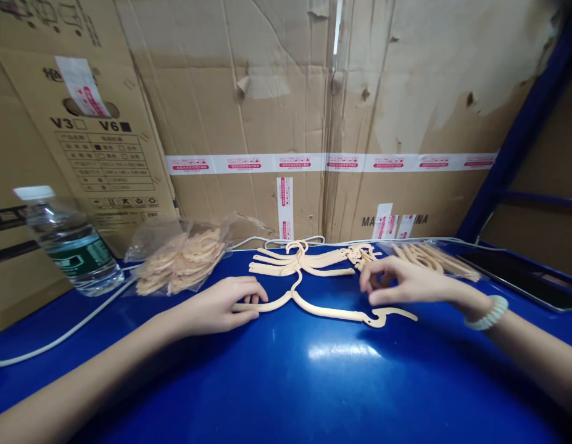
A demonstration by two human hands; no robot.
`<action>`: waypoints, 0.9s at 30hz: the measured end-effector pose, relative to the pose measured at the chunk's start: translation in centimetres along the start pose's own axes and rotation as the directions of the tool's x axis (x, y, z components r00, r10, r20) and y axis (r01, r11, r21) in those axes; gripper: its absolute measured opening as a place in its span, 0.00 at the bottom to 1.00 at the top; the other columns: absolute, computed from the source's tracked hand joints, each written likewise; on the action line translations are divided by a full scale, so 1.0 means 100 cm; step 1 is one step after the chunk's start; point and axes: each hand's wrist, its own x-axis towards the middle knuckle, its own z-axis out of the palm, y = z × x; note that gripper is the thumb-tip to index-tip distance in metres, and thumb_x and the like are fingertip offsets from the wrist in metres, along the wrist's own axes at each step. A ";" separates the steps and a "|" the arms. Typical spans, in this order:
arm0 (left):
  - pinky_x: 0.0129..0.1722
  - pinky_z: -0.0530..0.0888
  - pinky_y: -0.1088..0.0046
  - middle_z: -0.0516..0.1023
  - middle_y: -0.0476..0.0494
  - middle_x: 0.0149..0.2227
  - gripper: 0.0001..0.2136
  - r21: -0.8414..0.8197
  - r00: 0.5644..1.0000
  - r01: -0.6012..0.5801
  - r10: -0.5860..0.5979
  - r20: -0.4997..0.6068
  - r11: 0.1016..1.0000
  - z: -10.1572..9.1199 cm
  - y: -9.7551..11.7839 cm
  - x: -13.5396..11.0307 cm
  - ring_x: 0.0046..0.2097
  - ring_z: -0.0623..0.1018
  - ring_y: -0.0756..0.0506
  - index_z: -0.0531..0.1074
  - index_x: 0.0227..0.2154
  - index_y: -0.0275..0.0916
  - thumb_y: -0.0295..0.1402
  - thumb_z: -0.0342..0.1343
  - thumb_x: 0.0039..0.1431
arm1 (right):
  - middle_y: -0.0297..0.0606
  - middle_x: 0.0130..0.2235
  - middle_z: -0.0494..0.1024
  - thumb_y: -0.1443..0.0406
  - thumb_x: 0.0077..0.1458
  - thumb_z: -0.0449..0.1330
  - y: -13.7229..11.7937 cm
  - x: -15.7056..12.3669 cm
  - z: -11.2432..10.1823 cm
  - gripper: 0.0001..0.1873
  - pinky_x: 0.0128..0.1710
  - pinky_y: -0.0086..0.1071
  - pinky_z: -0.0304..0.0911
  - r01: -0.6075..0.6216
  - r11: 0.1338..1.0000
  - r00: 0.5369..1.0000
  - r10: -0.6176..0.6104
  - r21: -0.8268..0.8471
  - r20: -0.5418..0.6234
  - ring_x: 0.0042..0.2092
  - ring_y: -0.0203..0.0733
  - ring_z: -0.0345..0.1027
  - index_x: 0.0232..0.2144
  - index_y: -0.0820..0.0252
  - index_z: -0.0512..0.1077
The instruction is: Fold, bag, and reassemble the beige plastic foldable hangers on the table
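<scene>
A beige clothes hanger [329, 311] lies on the blue table, its hook pointing away from me and its two arms spread sideways. My left hand [216, 306] is closed round the end of its left arm. Touching the tip of the right arm is a loose curved beige piece [381, 318]. Above and beyond that piece hovers my right hand [403, 285], its fingers loosely curled and apart from the thumb, with nothing visible in them. Several similar hangers [274, 260] are stacked just behind, beside a small heap of curved pieces [361, 254].
A clear bag of beige parts [181, 259] lies at left, near a water bottle [77, 246]. Another bag of parts [434, 259] and a dark flat device [526, 277] lie at right. Behind stand cardboard sheets [248, 123]; a white cable [77, 330] crosses the table [286, 388].
</scene>
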 end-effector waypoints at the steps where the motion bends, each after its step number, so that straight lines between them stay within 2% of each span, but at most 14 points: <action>1: 0.35 0.69 0.74 0.76 0.47 0.33 0.06 -0.005 1.000 0.001 -0.001 0.009 1.000 -0.001 0.000 0.000 0.34 0.74 0.47 0.74 0.38 0.39 0.30 0.52 0.61 | 0.35 0.33 0.75 0.53 0.47 0.69 -0.002 0.000 0.004 0.18 0.33 0.31 0.61 0.032 0.996 0.995 -0.024 -0.086 0.093 0.33 0.38 0.65 0.34 0.60 0.76; 4: 0.34 0.69 0.75 0.75 0.47 0.33 0.06 -0.024 0.999 -0.016 0.016 0.030 1.000 -0.004 0.002 -0.002 0.33 0.73 0.48 0.75 0.36 0.39 0.29 0.52 0.62 | 0.34 0.30 0.73 0.55 0.49 0.67 -0.006 -0.001 0.013 0.15 0.31 0.29 0.61 0.064 0.983 0.976 -0.026 -0.170 0.218 0.32 0.37 0.65 0.33 0.61 0.76; 8: 0.35 0.69 0.75 0.77 0.46 0.35 0.06 -0.069 0.998 -0.026 0.029 0.052 0.997 -0.002 0.007 -0.003 0.34 0.74 0.48 0.75 0.36 0.40 0.30 0.53 0.63 | 0.31 0.27 0.71 0.62 0.52 0.64 -0.009 -0.005 0.011 0.08 0.29 0.28 0.60 0.004 0.984 0.962 0.045 -0.179 0.270 0.29 0.35 0.65 0.29 0.61 0.74; 11: 0.35 0.70 0.74 0.77 0.45 0.35 0.06 -0.032 1.000 -0.022 0.022 0.011 0.999 0.004 0.007 -0.001 0.35 0.75 0.47 0.75 0.36 0.40 0.30 0.52 0.64 | 0.31 0.26 0.71 0.64 0.51 0.63 -0.006 -0.005 0.008 0.05 0.29 0.28 0.61 -0.012 0.979 0.974 0.058 -0.206 0.218 0.28 0.35 0.66 0.28 0.61 0.73; 17: 0.37 0.71 0.71 0.77 0.44 0.36 0.07 0.095 0.993 -0.012 0.023 -0.113 0.995 0.014 0.000 0.001 0.38 0.76 0.45 0.73 0.37 0.40 0.30 0.49 0.66 | 0.32 0.26 0.71 0.65 0.51 0.61 0.004 0.004 0.013 0.04 0.27 0.29 0.60 -0.027 0.958 0.999 0.034 -0.286 0.020 0.28 0.36 0.64 0.26 0.60 0.71; 24: 0.37 0.72 0.70 0.77 0.44 0.36 0.08 0.144 0.985 -0.006 0.031 -0.170 0.990 0.020 -0.008 -0.001 0.37 0.76 0.45 0.73 0.37 0.40 0.30 0.49 0.64 | 0.33 0.26 0.72 0.66 0.51 0.60 0.003 0.006 0.017 0.04 0.27 0.30 0.58 -0.042 0.943 0.999 0.030 -0.330 -0.043 0.27 0.36 0.63 0.26 0.60 0.71; 27: 0.41 0.72 0.65 0.78 0.42 0.38 0.08 0.177 0.976 0.000 0.039 -0.216 0.984 0.013 0.003 0.005 0.40 0.76 0.42 0.74 0.39 0.40 0.30 0.50 0.62 | 0.35 0.28 0.73 0.63 0.51 0.62 0.002 0.005 0.015 0.05 0.29 0.31 0.59 -0.032 0.932 0.999 0.016 -0.360 -0.048 0.29 0.38 0.65 0.28 0.60 0.73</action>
